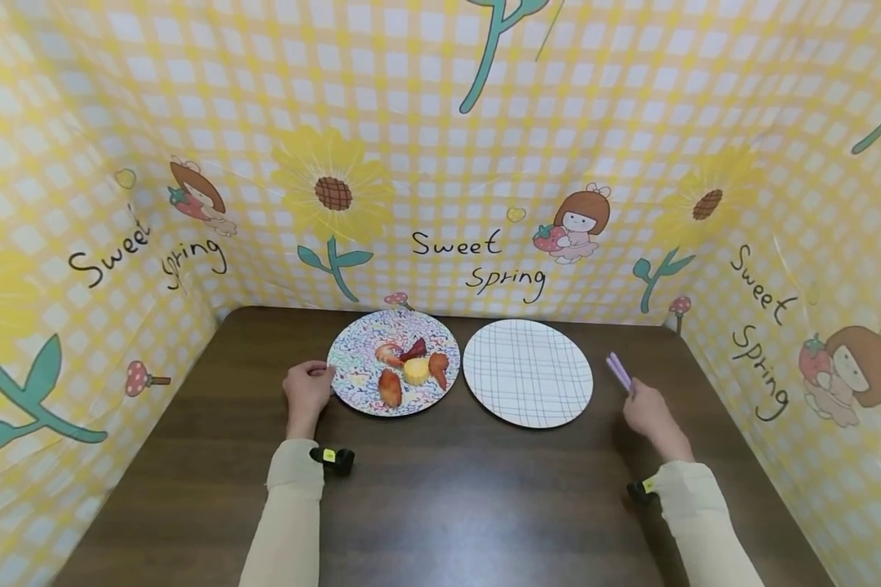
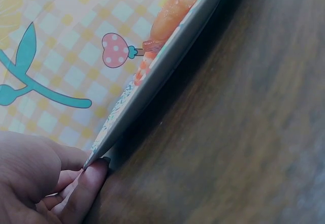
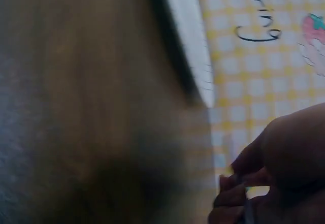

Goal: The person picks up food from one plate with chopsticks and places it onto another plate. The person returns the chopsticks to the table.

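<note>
At the left edge of the colourful speckled plate, the left hand pinches the rim between thumb and fingers. Food pieces lie on this plate: a shrimp, a dark red piece, a yellow corn piece, a small drumstick and a browned wing piece. The left wrist view has the plate edge-on, its rim in the fingers. On the right, the right hand grips slim purple tongs, whose two prongs point away toward the back; their rear end is hidden in the hand.
A white plate with a line grid sits right of the speckled plate, nearly touching it. Both stand on a dark wooden table near its back edge. A yellow checked cloth wall encloses the back and sides.
</note>
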The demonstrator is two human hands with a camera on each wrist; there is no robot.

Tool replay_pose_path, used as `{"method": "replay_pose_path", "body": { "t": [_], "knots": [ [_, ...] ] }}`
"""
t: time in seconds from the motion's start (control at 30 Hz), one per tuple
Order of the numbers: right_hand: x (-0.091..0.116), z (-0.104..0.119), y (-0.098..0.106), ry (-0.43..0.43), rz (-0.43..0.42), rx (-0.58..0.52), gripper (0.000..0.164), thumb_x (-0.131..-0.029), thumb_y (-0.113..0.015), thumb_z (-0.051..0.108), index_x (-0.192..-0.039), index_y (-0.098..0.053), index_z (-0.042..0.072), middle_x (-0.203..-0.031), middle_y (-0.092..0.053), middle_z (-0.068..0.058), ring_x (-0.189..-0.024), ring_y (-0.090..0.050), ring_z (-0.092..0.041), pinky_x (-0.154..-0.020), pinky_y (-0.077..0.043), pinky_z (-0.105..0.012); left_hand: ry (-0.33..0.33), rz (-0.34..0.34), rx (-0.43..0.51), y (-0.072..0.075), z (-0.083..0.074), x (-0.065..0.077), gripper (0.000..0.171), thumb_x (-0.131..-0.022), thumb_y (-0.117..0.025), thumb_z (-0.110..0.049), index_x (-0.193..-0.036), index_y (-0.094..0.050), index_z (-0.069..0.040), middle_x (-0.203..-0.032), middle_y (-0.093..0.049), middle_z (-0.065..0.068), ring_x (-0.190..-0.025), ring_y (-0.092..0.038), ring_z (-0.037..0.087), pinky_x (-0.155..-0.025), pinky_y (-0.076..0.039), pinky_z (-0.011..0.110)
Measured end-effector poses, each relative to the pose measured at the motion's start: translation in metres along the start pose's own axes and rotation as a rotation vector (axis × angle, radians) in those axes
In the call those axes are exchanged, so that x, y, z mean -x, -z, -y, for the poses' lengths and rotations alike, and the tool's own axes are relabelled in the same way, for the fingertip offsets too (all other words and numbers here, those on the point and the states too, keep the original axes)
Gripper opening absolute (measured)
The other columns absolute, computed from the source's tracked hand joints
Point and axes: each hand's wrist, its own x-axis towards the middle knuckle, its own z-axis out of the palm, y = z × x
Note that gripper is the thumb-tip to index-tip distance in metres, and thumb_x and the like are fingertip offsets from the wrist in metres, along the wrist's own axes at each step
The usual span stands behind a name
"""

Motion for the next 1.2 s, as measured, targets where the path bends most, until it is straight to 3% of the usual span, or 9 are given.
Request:
{"method": "replay_pose_path", "body": {
  "t": [0.13, 0.23, 0.33, 0.5, 0.67, 0.83, 1.03, 1.2],
  "knots": [
    [-0.001, 0.002, -0.011, -0.026, 0.071, 0.044, 0.058, -0.085, -0.041, -0.007, -0.141, -0.034, -0.022, -0.125, -0.044, -0.053, -0.117, -0.046, -0.065, -0.099, -0.045, -0.067, 0.006, 0.009, 0.007, 0.0, 0.001, 0.0, 0.026, -0.097, -0.068, -0.019, -0.11, -0.073, 0.003, -0.103, -0.073, 0.022, -0.07, -0.066, 0.014, -0.056, -0.05, 0.018],
    [-0.001, 0.007, -0.014, -0.059, 0.08, 0.041, 0.061, -0.087, -0.044, -0.009, -0.145, -0.029, -0.021, -0.128, -0.034, -0.056, -0.116, -0.045, -0.066, -0.1, -0.044, -0.069, -0.004, 0.003, 0.012, 0.0, 0.001, -0.001, 0.026, -0.097, -0.068, -0.018, -0.109, -0.073, 0.004, -0.103, -0.073, 0.023, -0.067, -0.065, 0.01, -0.056, -0.05, 0.017],
    [0.0, 0.013, -0.015, -0.064, 0.061, 0.066, 0.056, -0.089, -0.045, -0.008, -0.142, -0.033, -0.02, -0.124, -0.033, -0.054, -0.108, -0.047, -0.067, -0.096, -0.045, -0.07, -0.014, -0.003, 0.013, 0.0, 0.001, -0.001, 0.026, -0.096, -0.069, -0.017, -0.109, -0.073, 0.004, -0.102, -0.073, 0.023, -0.066, -0.065, 0.009, -0.055, -0.049, 0.017],
    [0.003, 0.015, -0.016, -0.018, 0.004, 0.143, 0.036, -0.088, -0.048, -0.007, -0.12, -0.049, -0.023, -0.107, -0.044, -0.047, -0.099, -0.047, -0.062, -0.089, -0.044, -0.067, -0.015, 0.004, 0.021, -0.001, 0.001, -0.001, 0.026, -0.096, -0.068, -0.017, -0.109, -0.073, 0.005, -0.102, -0.073, 0.023, -0.065, -0.065, 0.008, -0.054, -0.05, 0.016],
    [0.008, 0.012, -0.016, 0.077, -0.13, 0.187, 0.014, -0.086, -0.05, -0.008, -0.087, -0.061, -0.016, -0.081, -0.058, -0.033, -0.083, -0.056, -0.052, -0.073, -0.05, -0.062, -0.018, 0.006, 0.028, -0.001, 0.002, -0.001, 0.025, -0.096, -0.068, -0.017, -0.109, -0.073, 0.005, -0.102, -0.073, 0.023, -0.064, -0.064, 0.006, -0.054, -0.05, 0.016],
    [0.009, 0.013, -0.013, 0.061, -0.17, 0.121, 0.019, -0.087, -0.052, -0.006, -0.072, -0.063, -0.009, -0.075, -0.06, -0.03, -0.07, -0.062, -0.048, -0.063, -0.052, -0.062, -0.027, -0.002, 0.024, 0.0, 0.001, 0.0, 0.026, -0.096, -0.069, -0.017, -0.109, -0.073, 0.006, -0.101, -0.073, 0.024, -0.069, -0.068, 0.013, -0.055, -0.051, 0.017],
    [0.009, 0.014, -0.012, 0.025, -0.163, 0.11, 0.02, -0.089, -0.057, -0.002, -0.072, -0.066, -0.007, -0.075, -0.064, -0.031, -0.068, -0.063, -0.047, -0.06, -0.052, -0.061, -0.022, -0.007, -0.002, -0.001, 0.002, 0.001, 0.027, -0.097, -0.068, -0.019, -0.109, -0.073, 0.004, -0.103, -0.074, 0.023, -0.083, -0.071, 0.028, -0.059, -0.05, 0.02],
    [0.009, 0.014, -0.014, 0.006, -0.169, 0.094, 0.019, -0.09, -0.057, 0.0, -0.075, -0.068, -0.007, -0.076, -0.064, -0.03, -0.069, -0.064, -0.047, -0.059, -0.051, -0.061, -0.014, -0.018, -0.023, -0.002, 0.001, 0.001, 0.027, -0.097, -0.068, -0.021, -0.11, -0.074, 0.002, -0.104, -0.074, 0.021, -0.088, -0.069, 0.029, -0.064, -0.049, 0.022]
  ]
}}
